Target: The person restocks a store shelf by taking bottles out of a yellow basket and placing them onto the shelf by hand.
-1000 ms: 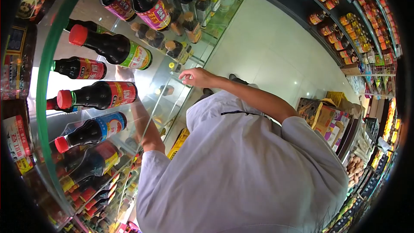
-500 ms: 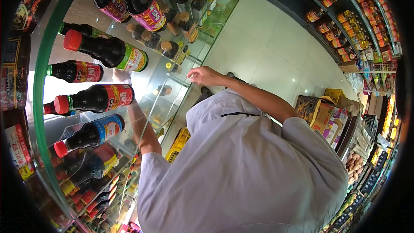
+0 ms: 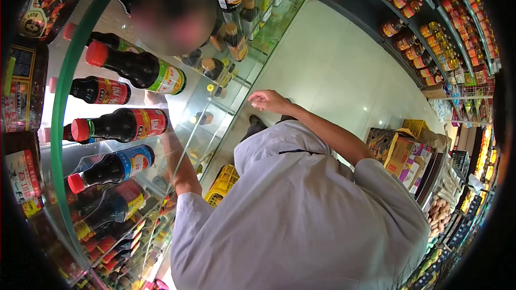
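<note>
My right hand (image 3: 269,101) hangs over the floor just beside the glass shelf's edge. Its fingers are loosely bent and slightly apart, with nothing in them. Through the glass shelf (image 3: 185,129), my left hand (image 3: 155,98) shows partly behind the dark sauce bottles; its fingers are hidden. The nearest bottles are one with a green label (image 3: 137,69), one with a red label (image 3: 122,124) and a smaller red-labelled one (image 3: 101,90). Below them in view lies a blue-labelled bottle (image 3: 113,167) with a red cap.
A yellow crate (image 3: 221,185) stands on the tiled floor (image 3: 322,75) beside the shelf. Shelves of jars and oil bottles (image 3: 441,43) curve along the upper right. Cardboard boxes (image 3: 406,161) are at the right. A blurred round patch covers part of the upper shelf.
My right hand has moved a little right, away from the glass edge. My left hand stays behind the bottles. The blurred patch has appeared over the upper bottles.
</note>
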`<act>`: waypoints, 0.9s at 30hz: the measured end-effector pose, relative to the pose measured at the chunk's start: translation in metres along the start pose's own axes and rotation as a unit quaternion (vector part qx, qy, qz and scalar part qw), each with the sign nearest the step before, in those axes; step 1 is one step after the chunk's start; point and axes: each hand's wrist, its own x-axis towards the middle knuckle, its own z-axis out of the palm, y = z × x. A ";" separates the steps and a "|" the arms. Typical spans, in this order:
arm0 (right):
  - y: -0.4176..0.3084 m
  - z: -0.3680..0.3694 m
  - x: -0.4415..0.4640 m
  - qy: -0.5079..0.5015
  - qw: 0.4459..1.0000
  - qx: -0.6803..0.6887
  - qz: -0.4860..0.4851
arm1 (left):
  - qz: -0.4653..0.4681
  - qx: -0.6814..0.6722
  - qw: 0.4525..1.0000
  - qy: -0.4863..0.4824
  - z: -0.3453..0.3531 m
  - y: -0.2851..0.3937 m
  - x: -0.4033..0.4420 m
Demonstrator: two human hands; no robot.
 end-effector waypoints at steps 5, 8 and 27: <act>0.023 -0.012 -0.022 0.054 0.996 0.073 -0.008 | 0.020 0.018 1.000 0.007 -0.002 0.014 0.007; 0.026 -0.027 -0.043 0.087 0.992 0.083 0.036 | 0.027 0.031 0.999 0.007 -0.004 0.016 0.011; 0.137 -0.084 -0.106 0.205 0.972 0.082 0.082 | 0.101 0.288 0.917 0.256 -0.023 -0.045 -0.057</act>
